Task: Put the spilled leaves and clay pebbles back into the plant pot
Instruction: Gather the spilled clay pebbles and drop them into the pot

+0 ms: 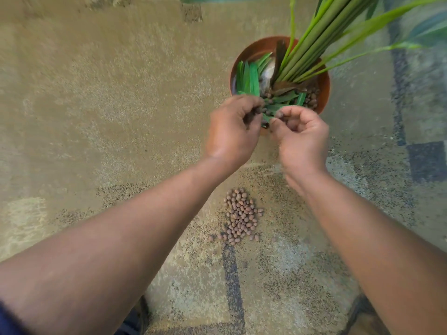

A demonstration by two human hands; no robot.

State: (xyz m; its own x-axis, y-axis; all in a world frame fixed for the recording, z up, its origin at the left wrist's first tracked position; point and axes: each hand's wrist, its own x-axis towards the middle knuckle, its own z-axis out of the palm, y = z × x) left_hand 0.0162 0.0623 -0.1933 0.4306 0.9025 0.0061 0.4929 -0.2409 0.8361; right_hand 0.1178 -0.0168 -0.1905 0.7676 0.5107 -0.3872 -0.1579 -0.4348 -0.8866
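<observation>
Over the near rim of the pot (324, 88), L hand (231, 131) and R hand (302, 139) had fingers curled on pebbles. Loose grip could drop some outside onto the carpet (96, 93). Pile (240, 217) lay nearer; leaves (246, 78) sat inside pot.

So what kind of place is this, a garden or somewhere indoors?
Probably indoors, in a home. The floor is a worn beige carpet with dark blue patterning, and a potted houseplant in a terracotta-coloured plant pot stands on it, with spilled clay pebbles lying on the pile.
</observation>
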